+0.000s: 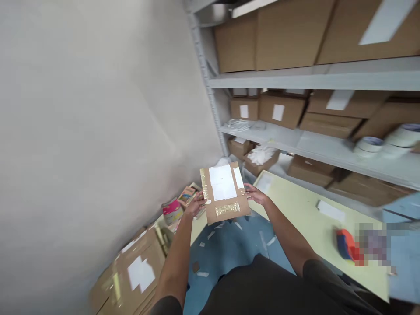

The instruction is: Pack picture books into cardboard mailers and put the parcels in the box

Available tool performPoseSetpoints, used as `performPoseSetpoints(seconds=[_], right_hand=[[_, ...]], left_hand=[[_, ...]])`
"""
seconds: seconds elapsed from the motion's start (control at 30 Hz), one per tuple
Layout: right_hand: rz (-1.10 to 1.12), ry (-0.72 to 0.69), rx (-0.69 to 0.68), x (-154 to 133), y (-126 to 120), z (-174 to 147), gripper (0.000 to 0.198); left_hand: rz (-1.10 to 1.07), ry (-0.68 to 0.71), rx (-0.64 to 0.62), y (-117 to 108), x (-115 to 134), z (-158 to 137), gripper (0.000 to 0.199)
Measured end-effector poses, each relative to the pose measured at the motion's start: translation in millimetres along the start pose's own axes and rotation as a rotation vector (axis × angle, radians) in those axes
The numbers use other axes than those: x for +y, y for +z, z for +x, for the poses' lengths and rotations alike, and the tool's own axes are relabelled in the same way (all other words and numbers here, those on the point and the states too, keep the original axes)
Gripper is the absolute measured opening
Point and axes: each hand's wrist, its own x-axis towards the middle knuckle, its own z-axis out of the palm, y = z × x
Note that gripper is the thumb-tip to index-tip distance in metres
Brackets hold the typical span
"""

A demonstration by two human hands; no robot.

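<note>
Cardboard [226, 208] sits between both hands [196, 204], shelves [295, 79] ahead-right.

I see a person's left hand [197, 204] gripping the left edge of a flat brown cardboard box [243, 207] at the centre of the frame, fingers of the right hand [256, 194] on its right edge. White paper sheets [223, 183] and shiny clear tape [227, 209] cover much of its upward face. Grey metal shelves [295, 80] laden with brown cartons fill the upper right, white tape rolls [369, 148] among them. A pale yellow table [295, 205] runs toward the lower right; white scraps dot the blue floor [229, 249], lower centre. A plain off-white wall [98, 109] takes the upper left.
</note>
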Motion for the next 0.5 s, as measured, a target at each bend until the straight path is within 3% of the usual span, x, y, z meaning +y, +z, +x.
performPoseSetpoints(seconds=[0.13, 0.23, 0.37, 0.5], right_hand=[[0.037, -0.046, 0.205, -8, -101, -58, 0.072], [0.081, -0.059, 0.379, 5, -157, -101, 0.07], [0.119, -0.068, 0.632, 35, -203, -138, 0.066], [0.13, -0.086, 0.922, 64, -222, -147, 0.062]], left_hand=[[0.035, -0.038, -0.227, 114, 11, 76, 0.081], [0.097, -0.112, -0.333, 190, 5, 122, 0.083], [0.193, -0.167, -0.441, 264, -14, 171, 0.083], [0.265, -0.22, -0.46, 315, -40, 209, 0.075]])
